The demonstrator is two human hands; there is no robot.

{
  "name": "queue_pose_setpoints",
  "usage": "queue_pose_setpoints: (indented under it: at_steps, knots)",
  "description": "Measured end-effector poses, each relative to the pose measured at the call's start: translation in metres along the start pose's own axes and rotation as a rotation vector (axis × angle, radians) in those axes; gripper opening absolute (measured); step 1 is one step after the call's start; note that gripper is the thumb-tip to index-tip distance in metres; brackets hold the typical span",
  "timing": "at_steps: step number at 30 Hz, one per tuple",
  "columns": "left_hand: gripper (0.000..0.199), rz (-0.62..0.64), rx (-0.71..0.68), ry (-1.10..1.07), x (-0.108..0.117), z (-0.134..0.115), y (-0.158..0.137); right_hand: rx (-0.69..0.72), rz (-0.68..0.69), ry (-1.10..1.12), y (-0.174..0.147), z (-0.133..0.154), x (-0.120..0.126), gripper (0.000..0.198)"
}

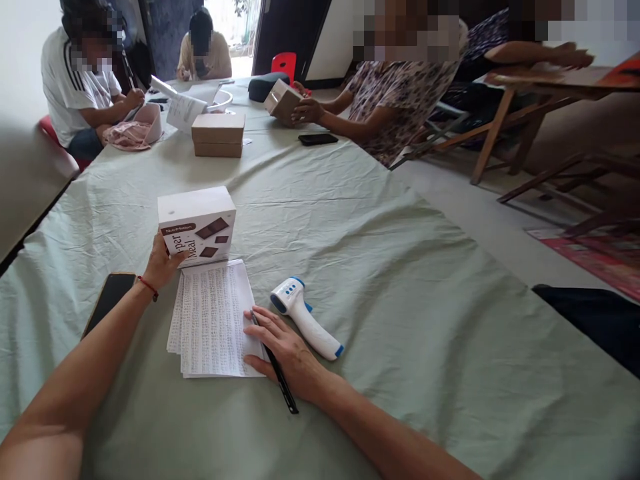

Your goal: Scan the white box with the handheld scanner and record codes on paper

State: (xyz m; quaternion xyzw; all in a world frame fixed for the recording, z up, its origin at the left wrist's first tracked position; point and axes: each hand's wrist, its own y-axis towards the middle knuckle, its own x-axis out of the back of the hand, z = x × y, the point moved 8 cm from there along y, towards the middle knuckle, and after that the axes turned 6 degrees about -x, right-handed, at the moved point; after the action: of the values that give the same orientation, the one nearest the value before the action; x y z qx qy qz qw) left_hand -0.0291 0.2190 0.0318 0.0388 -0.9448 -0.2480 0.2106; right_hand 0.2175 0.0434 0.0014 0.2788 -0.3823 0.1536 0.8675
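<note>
My left hand (167, 260) grips the lower left side of a white box (213, 217) printed with brown shapes and lettering. The box stands upright on the cloth at the top edge of several sheets of paper (215, 320) covered in small handwriting. On the right edge of the sheets rests my right hand (280, 343), with a black pen (281, 380) held between its fingers. A white and blue infrared thermometer (313, 323) lies just to the right of that hand. Partly hidden by my left forearm is a dark phone (110, 300).
A green cloth (400, 320) with folds covers the table. Farther back stand a brown cardboard box (219, 137), a black phone (318, 139) and a pink cloth (130, 133). One person (395, 100) at the right holds another box (283, 102); two others sit at the far end.
</note>
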Motion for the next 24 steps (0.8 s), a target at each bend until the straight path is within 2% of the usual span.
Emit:
queue_pose_setpoints:
  at_steps: [3, 7, 11, 16, 18, 20, 24]
  knots:
    - [0.049, 0.025, 0.035, 0.044, -0.008, 0.006, -0.006, 0.002, -0.007, 0.006, 0.0, 0.0, 0.0, 0.028]
    - [0.031, 0.023, 0.105, 0.197, -0.004, 0.007, -0.037, -0.005, -0.014, 0.013, -0.001, -0.002, -0.001, 0.029]
    - [0.016, 0.156, 0.097, 0.378, -0.01, -0.009, -0.064, 0.006, -0.013, -0.006, -0.001, -0.001, -0.001, 0.027]
    - [0.043, 0.33, 0.063, 0.511, -0.037, -0.034, -0.074, 0.015, -0.021, 0.005, -0.001, -0.001, 0.0, 0.03]
    - [0.048, 0.372, 0.074, 0.544, -0.045, -0.038, -0.075, 0.022, -0.028, 0.027, -0.002, -0.001, 0.002, 0.032]
    - [0.047, 0.405, 0.09, 0.558, -0.049, -0.04, -0.076, 0.032, -0.022, 0.038, -0.003, 0.0, 0.005, 0.036]
    - [0.032, 0.488, 0.11, 0.491, -0.049, -0.039, -0.076, 0.043, 0.08, -0.023, -0.006, 0.004, 0.007, 0.044]
